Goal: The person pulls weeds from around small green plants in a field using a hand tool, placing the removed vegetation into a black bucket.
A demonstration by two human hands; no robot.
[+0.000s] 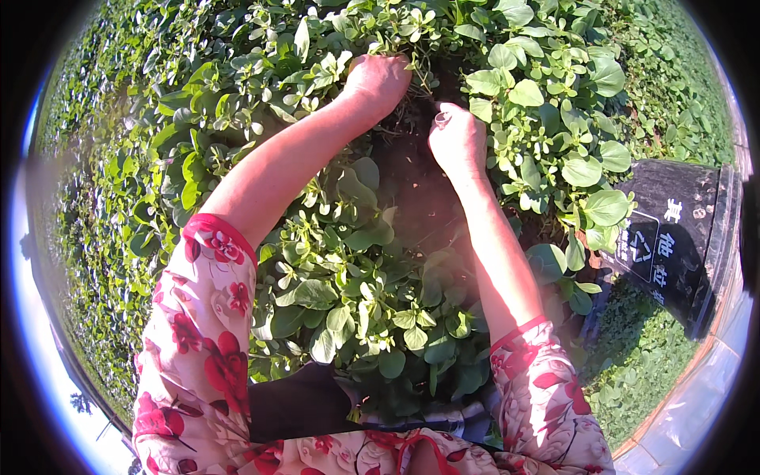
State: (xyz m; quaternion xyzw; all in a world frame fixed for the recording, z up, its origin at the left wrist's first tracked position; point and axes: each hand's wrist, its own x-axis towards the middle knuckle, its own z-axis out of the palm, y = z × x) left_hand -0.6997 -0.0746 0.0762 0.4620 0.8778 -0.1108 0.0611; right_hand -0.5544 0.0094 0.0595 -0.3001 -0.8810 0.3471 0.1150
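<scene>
My left hand (380, 81) is closed around a bunch of thin-stemmed, small-leaved plants (408, 30) at the top middle. Pale stems and roots hang beside its knuckles. Just to the right and slightly nearer, my right hand (459, 141) is closed in a fist above a strip of dark bare soil (416, 186). A small dark tip shows by its thumb, but what the fingers hold is hidden. A ring-like band (442, 119) is on one of its fingers. The two hands are apart.
Broad-leaved green plants (590, 170) crowd the right side of the soil strip, and more leafy plants (336, 317) grow between my forearms. A black plastic bin (673, 237) lies tilted at the right. Pale paving (716, 372) runs along the lower right edge.
</scene>
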